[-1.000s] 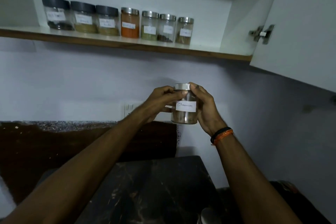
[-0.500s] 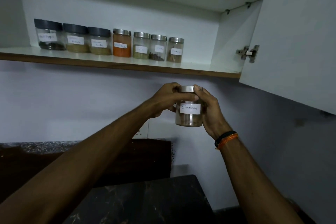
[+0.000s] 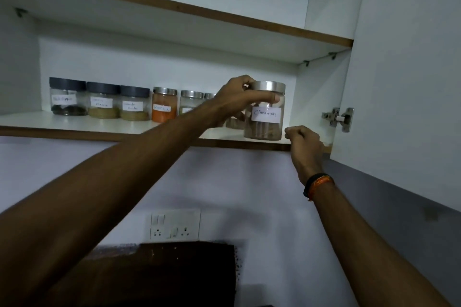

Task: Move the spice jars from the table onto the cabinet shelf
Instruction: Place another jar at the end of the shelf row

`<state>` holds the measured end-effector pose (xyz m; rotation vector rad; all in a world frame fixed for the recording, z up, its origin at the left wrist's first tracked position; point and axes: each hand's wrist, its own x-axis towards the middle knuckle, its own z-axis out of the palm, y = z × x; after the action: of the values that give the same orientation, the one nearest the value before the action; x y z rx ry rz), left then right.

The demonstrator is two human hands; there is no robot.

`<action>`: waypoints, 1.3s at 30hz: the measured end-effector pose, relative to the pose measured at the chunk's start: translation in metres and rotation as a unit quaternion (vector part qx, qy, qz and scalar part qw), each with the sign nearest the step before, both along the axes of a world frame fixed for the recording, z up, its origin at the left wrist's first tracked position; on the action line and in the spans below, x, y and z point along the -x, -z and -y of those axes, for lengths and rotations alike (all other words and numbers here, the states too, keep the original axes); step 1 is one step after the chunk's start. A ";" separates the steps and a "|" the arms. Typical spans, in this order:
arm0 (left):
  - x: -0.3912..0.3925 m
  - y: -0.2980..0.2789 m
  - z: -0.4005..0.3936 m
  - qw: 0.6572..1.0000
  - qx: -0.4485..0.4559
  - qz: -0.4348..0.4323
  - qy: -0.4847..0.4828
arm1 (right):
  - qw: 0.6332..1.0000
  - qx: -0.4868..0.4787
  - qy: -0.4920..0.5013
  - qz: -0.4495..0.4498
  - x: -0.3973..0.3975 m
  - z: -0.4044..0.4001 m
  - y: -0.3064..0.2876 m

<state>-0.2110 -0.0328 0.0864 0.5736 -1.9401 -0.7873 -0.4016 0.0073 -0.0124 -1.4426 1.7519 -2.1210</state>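
A clear cinnamon jar [image 3: 265, 123] with a silver lid and a white label stands on the cabinet shelf [image 3: 74, 124], at the right end of the row. My left hand [image 3: 237, 99] grips it just under the lid. My right hand [image 3: 305, 143] hangs apart from the jar, lower right of it, at the shelf's front edge, its fingers curled and holding nothing. Along the shelf stand several more jars: three with dark lids [image 3: 102, 99], an orange one [image 3: 164, 104] and silver-lidded ones [image 3: 190, 103], some hidden behind my left hand.
The white cabinet door [image 3: 409, 82] stands open on the right, with a hinge [image 3: 338, 118] beside the shelf end. An upper shelf [image 3: 199, 13] runs above the jars. A switch and socket plate [image 3: 174, 224] sits on the wall below.
The jar rose from chest height onto the shelf. My right hand let go of it and dropped beside it; my left hand still holds it. The view tilted upward.
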 end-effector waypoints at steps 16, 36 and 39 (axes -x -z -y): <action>0.056 -0.014 0.117 0.996 0.000 0.077 -0.043 | 0.901 -0.054 0.292 -0.317 0.019 0.074 0.025; 0.102 -0.017 0.180 0.957 0.199 0.196 -0.084 | 0.910 0.079 0.292 -0.284 0.032 0.097 0.031; 0.107 -0.025 0.188 0.926 0.268 0.239 -0.111 | 0.911 0.104 0.287 -0.278 0.033 0.098 0.032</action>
<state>-0.3184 -0.2211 0.1111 0.6656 -2.3514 0.0593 -0.4345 -0.0908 -0.0443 -1.9269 2.4740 -2.3710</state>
